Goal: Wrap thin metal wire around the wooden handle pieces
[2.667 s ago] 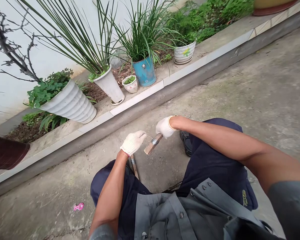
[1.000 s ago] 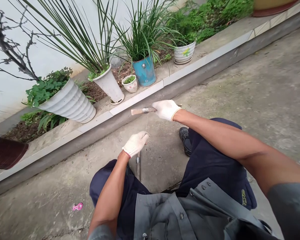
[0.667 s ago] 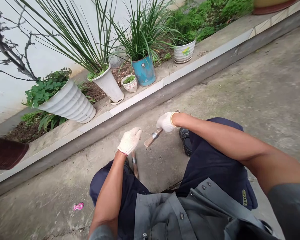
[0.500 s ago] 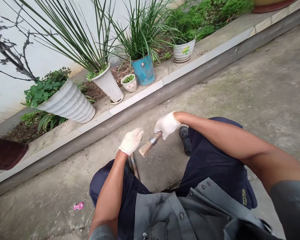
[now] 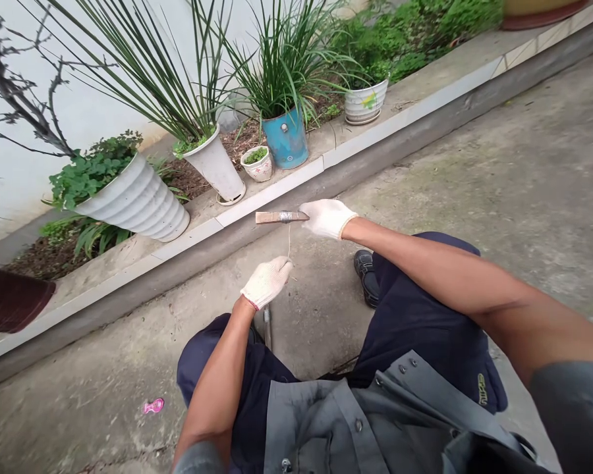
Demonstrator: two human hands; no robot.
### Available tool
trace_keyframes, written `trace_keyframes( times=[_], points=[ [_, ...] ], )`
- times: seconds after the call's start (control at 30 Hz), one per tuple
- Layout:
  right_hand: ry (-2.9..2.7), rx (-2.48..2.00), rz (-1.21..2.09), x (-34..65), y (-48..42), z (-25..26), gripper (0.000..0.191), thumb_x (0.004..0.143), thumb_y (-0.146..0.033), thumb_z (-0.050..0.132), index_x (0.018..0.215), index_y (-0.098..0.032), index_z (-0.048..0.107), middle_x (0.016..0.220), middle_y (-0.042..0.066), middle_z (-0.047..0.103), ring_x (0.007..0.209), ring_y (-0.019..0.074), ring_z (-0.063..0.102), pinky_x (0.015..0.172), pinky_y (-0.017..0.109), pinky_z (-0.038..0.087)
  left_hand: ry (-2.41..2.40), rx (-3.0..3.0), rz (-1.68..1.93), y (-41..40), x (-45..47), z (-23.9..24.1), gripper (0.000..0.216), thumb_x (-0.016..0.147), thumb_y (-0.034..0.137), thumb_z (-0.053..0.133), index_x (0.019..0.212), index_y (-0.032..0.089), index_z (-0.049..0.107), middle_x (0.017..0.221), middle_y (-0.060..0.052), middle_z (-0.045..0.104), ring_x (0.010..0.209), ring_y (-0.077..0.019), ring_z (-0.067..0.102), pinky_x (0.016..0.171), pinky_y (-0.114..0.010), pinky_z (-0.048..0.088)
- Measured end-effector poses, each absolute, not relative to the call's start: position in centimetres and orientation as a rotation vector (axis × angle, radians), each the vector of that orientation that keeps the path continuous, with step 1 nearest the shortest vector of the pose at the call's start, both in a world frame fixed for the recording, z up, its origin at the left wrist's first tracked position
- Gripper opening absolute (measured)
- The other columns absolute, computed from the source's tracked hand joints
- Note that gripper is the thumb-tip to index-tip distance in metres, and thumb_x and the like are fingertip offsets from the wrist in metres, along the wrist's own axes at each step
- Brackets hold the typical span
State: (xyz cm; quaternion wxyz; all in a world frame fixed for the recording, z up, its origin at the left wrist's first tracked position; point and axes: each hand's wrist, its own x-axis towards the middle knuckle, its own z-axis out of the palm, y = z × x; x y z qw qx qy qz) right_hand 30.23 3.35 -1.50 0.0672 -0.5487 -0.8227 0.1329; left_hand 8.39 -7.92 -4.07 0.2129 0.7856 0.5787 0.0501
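Both my hands wear white knit gloves. My right hand (image 5: 327, 217) is closed round one end of a short wooden stick (image 5: 268, 217), held level above the concrete, with a coil of thin wire (image 5: 285, 216) wound round its middle. A taut strand of wire (image 5: 289, 240) runs down from the coil to my left hand (image 5: 265, 282), which is closed on it. Below my left hand a second stick (image 5: 267, 326) points down between my knees.
A raised concrete kerb (image 5: 277, 194) carries potted plants: a ribbed white pot (image 5: 133, 204), a tall white pot (image 5: 217, 168), a small cup-like pot (image 5: 258, 166), a blue pot (image 5: 286, 138) and a striped white pot (image 5: 364, 102). A pink scrap (image 5: 152, 406) lies on the ground at left.
My right hand has lifted the stick up and away from my left hand and turned it level. The wire between the hands is now stretched out. My left hand stayed low.
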Motion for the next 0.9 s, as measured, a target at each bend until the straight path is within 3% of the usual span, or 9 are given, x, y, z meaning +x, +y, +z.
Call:
trace_keyframes(
  times=[0.13,0.2,0.33,0.43,0.53,0.73,0.9],
  points=[
    [-2.711,-1.759,0.245,30.3,3.6,-2.1,0.033,0.074,-0.016,0.063,0.105,-0.013,0.073,0.097,0.02,0.072,0.091,0.0309,0.067,0.074,0.036,0.043,1.585,2.234,0.196,-7.8,8.2,-3.6,0.033,0.101,0.036,0.038,0.097,0.024,0.069,0.077,0.001,0.069,0.071,-0.016,0.062,0.072,-0.024,0.041],
    [-2.947,-1.685,0.273,30.3,3.2,-2.6,0.029,0.068,-0.014,0.067,0.097,-0.012,0.075,0.093,0.019,0.072,0.086,0.0299,0.067,0.071,0.035,0.042,1.626,2.272,0.207,-7.6,7.9,-3.3,0.033,0.101,0.035,0.038,0.097,0.023,0.069,0.08,0.0,0.069,0.071,-0.016,0.062,0.072,-0.024,0.041],
    [-3.367,-1.101,0.708,30.5,2.1,-3.6,0.021,0.063,-0.022,0.07,0.083,-0.016,0.073,0.072,0.004,0.068,0.066,0.0184,0.059,0.062,0.029,0.038,1.697,2.337,0.186,-7.1,7.2,-3.2,0.034,0.101,0.032,0.035,0.097,0.021,0.067,0.088,-0.003,0.069,0.077,-0.0163,0.063,0.075,-0.025,0.041],
    [-3.269,-0.791,1.091,31.1,1.7,-3.4,0.022,0.066,-0.033,0.07,0.082,-0.017,0.069,0.063,-0.004,0.061,0.059,0.0126,0.052,0.058,0.026,0.033,1.668,2.368,0.14,-6.9,6.8,-3.6,0.031,0.101,0.031,0.037,0.099,0.022,0.066,0.092,-0.004,0.069,0.081,-0.017,0.063,0.076,-0.025,0.042],
    [-3.069,-0.785,1.214,31.4,1.7,-2.3,0.026,0.068,-0.038,0.069,0.083,-0.017,0.067,0.065,-0.005,0.06,0.06,0.0106,0.049,0.057,0.024,0.03,1.573,2.37,0.114,-6.8,6.9,-4.0,0.022,0.095,0.034,0.049,0.097,0.02,0.067,0.097,-0.006,0.069,0.087,-0.0188,0.063,0.079,-0.026,0.043],
    [-2.764,-1.158,0.803,30.5,2.7,-1.3,0.028,0.076,-0.045,0.063,0.087,-0.019,0.065,0.071,-0.001,0.064,0.062,0.0122,0.052,0.056,0.024,0.03,1.59,2.262,0.143,-7.1,7.4,-4.4,0.036,0.101,0.034,0.033,0.095,0.021,0.066,0.077,-0.001,0.067,0.071,-0.0167,0.061,0.07,-0.026,0.043],
    [-2.585,-1.49,0.466,30.2,3.6,-1.7,0.032,0.084,-0.047,0.054,0.097,-0.021,0.067,0.086,0.007,0.071,0.073,0.0194,0.062,0.06,0.027,0.035,1.644,2.176,0.096,-7.4,7.8,-4.6,0.035,0.101,0.036,0.035,0.095,0.023,0.066,0.076,0.0,0.068,0.071,-0.0161,0.062,0.067,-0.024,0.04]
  ],
)
